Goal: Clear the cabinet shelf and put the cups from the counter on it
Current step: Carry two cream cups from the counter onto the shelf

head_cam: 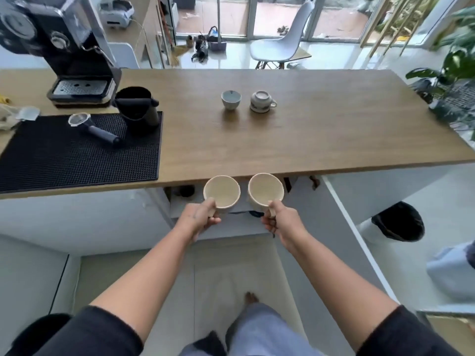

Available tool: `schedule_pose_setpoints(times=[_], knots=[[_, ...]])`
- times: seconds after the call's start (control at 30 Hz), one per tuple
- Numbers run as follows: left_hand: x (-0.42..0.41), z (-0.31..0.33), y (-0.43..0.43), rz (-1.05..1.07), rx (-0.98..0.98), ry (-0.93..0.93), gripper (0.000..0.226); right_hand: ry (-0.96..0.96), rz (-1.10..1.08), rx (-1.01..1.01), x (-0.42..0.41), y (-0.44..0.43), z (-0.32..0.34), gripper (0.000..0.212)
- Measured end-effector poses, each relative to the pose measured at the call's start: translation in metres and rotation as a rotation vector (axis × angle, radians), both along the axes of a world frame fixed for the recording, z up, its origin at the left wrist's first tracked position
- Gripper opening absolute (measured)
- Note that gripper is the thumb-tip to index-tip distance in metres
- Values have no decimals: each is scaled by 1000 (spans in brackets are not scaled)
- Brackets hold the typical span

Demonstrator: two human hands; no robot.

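Head: left hand (200, 218), right hand (281, 220) round cups (222, 191) (266, 188)

left mug (222, 191), right mug (266, 188): cream, upright, empty, handles within fingers (213, 222); grey cup (231, 99), inverted cup (261, 101) well beyond fingertips.

Home kitchen with a coffee corner: an espresso machine (59, 47) stands at one end of a long wooden counter (321, 134), beside a black rubber mat (64, 163) carrying a portafilter (93, 129) and a black knock box (137, 109). White cabinets (90, 217) sit beneath. Beyond the counter, a white shell chair (280, 44), a leafy houseplant (457, 62) and glass patio doors (231, 14) face a terrace (341, 21).
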State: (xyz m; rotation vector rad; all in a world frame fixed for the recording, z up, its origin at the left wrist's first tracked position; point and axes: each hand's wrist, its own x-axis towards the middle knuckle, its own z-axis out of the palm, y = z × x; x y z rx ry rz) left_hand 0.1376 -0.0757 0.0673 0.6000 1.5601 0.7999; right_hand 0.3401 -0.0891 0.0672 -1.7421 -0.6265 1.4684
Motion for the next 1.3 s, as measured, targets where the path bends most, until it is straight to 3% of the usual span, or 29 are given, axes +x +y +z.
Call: schedule_pose_setpoints(times=[0.17, 0.37, 0.5, 0.73, 0.83, 1.03, 1.3], knots=[[12, -51, -15, 13, -98, 47, 25, -10, 54, -158, 0, -13, -51, 23], [31, -152, 20, 92, -66, 85, 32, -39, 100, -209, 9, 13, -150, 21], [41, -221, 83, 121, 30, 92, 39, -84, 100, -109, 17, 68, -215, 19], [22, -324, 178, 35, 521, 189, 49, -92, 129, 177, 13, 187, -310, 24], [12, -368, 214, 40, 537, 304, 39, -59, 153, 320, 7, 233, -357, 26], [6, -409, 231, 201, 548, 121, 36, -62, 177, 505, -1, 277, -408, 18], [15, -403, 231, 280, 564, 74, 35, -106, 210, 510, -11, 276, -409, 23]])
